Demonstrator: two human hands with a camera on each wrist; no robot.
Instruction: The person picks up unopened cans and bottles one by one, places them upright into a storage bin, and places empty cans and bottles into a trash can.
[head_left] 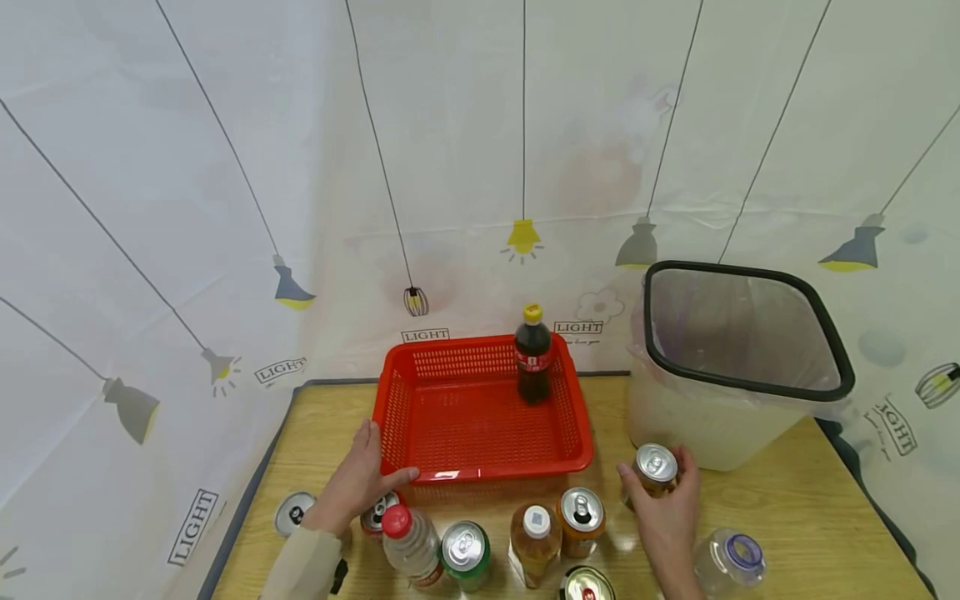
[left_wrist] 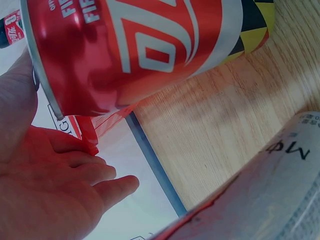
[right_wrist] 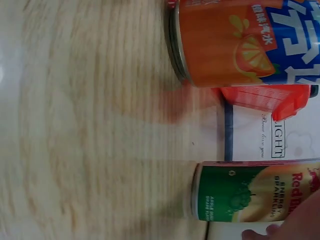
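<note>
- left hand point(head_left: 358, 479): fingers extended, not gripping, resting at near-left corner of basket point(head_left: 465, 425).
- right hand point(head_left: 666, 518): grasping red bull can point(head_left: 656, 463), upright, just in front of bin point(head_left: 693, 417).
- cola point(head_left: 533, 354): inside basket, right side.

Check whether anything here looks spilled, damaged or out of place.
Nothing stands out: the cola bottle stands upright in the red basket, the cans and bottles on the table appear upright, and no spill or dent shows. The gold-and-green can in the right hand looks intact too.
</note>
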